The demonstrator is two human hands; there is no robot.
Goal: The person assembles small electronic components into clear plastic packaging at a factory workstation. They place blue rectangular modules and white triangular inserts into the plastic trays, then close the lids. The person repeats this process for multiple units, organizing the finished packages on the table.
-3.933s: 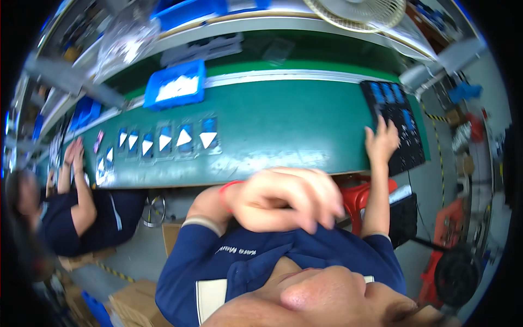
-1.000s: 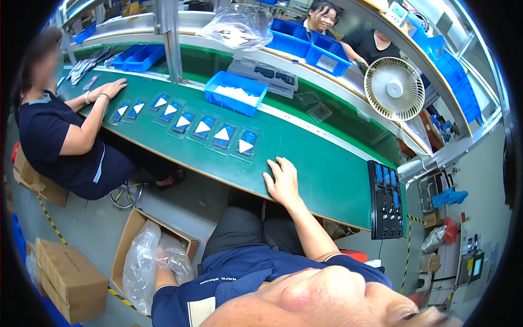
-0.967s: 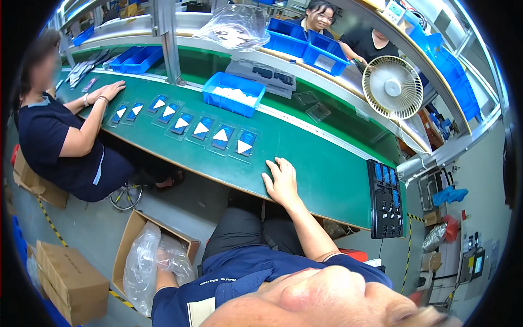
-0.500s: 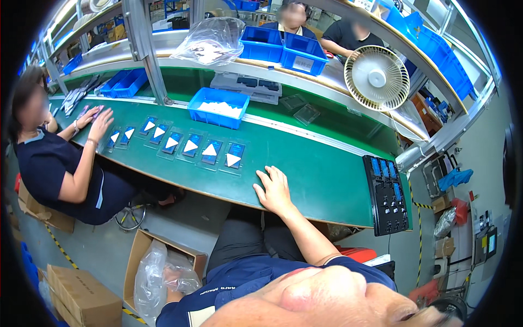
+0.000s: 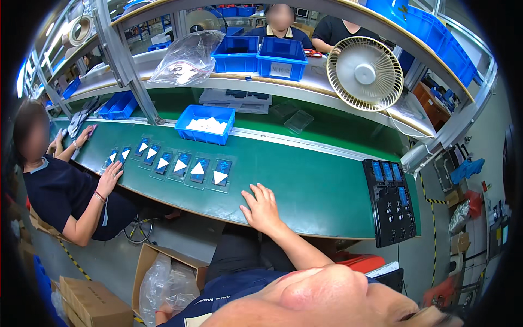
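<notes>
Just left of the empty, loosely spread right hand (image 5: 262, 210) lies a blue packet (image 5: 223, 167).

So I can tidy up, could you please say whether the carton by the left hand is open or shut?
Open: clear plastic shows inside the carton, with the left hand by it.

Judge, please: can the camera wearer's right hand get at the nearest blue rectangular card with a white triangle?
Probably yes: the right hand lies open on the green tabletop near that blue rectangular card, and nothing visible stands between them.
</notes>
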